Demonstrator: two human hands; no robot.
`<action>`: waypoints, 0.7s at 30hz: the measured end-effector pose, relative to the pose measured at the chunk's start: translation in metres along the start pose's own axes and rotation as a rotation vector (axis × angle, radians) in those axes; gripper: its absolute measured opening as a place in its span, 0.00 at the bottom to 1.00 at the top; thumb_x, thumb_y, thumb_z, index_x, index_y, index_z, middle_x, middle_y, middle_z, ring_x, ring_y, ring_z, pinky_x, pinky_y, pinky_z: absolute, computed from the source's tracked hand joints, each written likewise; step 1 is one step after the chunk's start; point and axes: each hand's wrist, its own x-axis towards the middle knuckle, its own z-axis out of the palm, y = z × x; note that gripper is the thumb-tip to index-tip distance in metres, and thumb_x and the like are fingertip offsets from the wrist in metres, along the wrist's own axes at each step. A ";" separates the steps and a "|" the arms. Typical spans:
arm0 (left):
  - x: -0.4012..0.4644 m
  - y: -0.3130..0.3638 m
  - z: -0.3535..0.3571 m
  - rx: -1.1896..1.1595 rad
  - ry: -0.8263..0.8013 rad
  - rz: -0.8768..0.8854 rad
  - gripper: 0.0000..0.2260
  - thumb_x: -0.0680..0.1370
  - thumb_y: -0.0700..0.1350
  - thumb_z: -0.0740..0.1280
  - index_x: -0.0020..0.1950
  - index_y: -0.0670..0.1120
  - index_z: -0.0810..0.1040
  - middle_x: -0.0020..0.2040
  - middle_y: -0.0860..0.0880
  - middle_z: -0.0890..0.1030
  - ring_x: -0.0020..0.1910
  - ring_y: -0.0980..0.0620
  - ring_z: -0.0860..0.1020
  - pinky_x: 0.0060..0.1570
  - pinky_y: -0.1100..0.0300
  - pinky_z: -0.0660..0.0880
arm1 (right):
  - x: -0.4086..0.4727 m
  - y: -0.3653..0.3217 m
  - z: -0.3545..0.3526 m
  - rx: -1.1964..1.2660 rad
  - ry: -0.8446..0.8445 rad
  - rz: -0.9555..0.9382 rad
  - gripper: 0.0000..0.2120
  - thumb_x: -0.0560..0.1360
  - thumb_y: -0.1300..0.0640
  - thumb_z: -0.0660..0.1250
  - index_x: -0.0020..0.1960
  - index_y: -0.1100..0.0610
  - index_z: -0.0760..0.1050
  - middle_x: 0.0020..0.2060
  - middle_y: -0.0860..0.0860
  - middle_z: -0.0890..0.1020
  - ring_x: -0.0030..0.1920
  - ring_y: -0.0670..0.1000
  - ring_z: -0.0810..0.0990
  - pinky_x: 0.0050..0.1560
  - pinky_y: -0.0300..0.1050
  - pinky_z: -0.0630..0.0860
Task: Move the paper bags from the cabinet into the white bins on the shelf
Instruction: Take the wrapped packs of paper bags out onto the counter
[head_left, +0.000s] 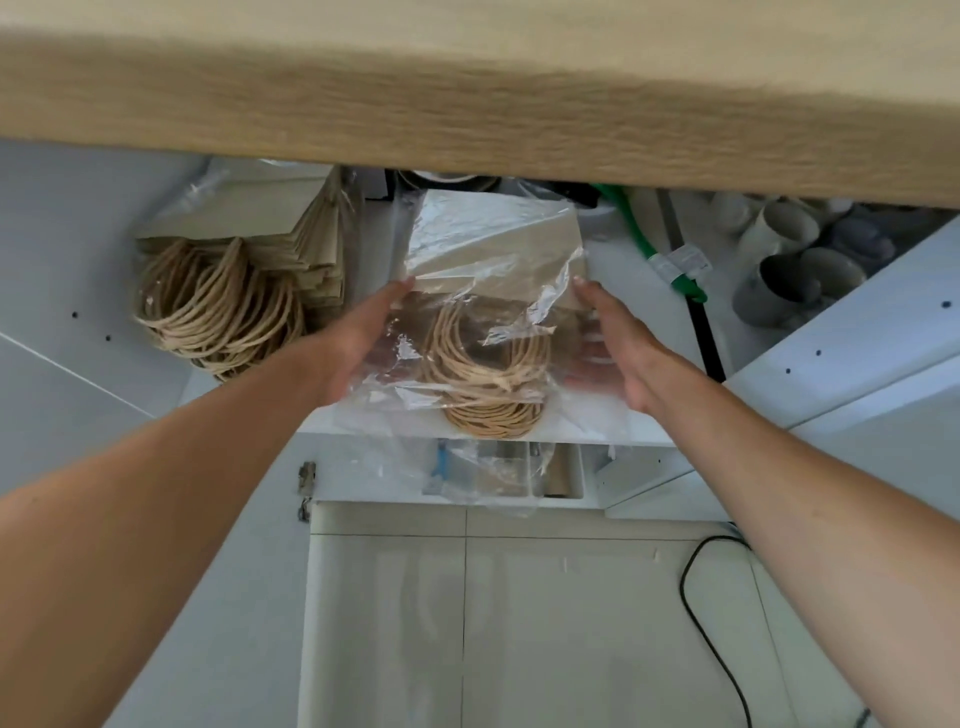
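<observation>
A stack of brown paper bags (493, 270) with twisted paper handles lies in a clear plastic wrap on the white cabinet shelf (613, 435), at the middle of the head view. My left hand (358, 348) presses against the stack's left side and my right hand (618, 353) against its right side, fingers stretched along the wrap. A second stack of paper bags (244, 270) lies to the left on the same shelf, its handles hanging towards me. No white bins are in view.
A wooden counter edge (467, 104) overhangs the cabinet. Paper cups (789, 270) and a green-handled tool (654, 249) lie at the right of the shelf. An open cabinet door (857, 364) stands at the right. A black cable (711, 623) runs across the floor below.
</observation>
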 end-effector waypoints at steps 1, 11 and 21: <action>0.000 -0.002 -0.002 -0.013 -0.020 0.005 0.27 0.75 0.70 0.63 0.67 0.55 0.71 0.47 0.51 0.76 0.46 0.50 0.78 0.57 0.51 0.71 | 0.000 0.003 0.000 0.000 -0.006 -0.007 0.32 0.73 0.31 0.66 0.63 0.57 0.76 0.54 0.56 0.82 0.51 0.56 0.84 0.42 0.52 0.86; -0.034 -0.041 -0.024 -0.088 -0.152 0.066 0.38 0.65 0.74 0.70 0.71 0.59 0.74 0.61 0.48 0.82 0.56 0.47 0.83 0.62 0.47 0.77 | -0.045 0.038 -0.018 0.034 -0.126 0.152 0.33 0.64 0.32 0.72 0.56 0.57 0.78 0.52 0.56 0.83 0.49 0.58 0.86 0.40 0.51 0.84; -0.083 -0.101 -0.031 -0.267 -0.383 -0.224 0.25 0.62 0.60 0.80 0.55 0.50 0.85 0.57 0.42 0.81 0.56 0.41 0.81 0.59 0.46 0.79 | -0.106 0.079 0.006 -0.159 -0.156 0.127 0.46 0.55 0.17 0.67 0.70 0.32 0.69 0.73 0.55 0.73 0.68 0.60 0.75 0.67 0.63 0.72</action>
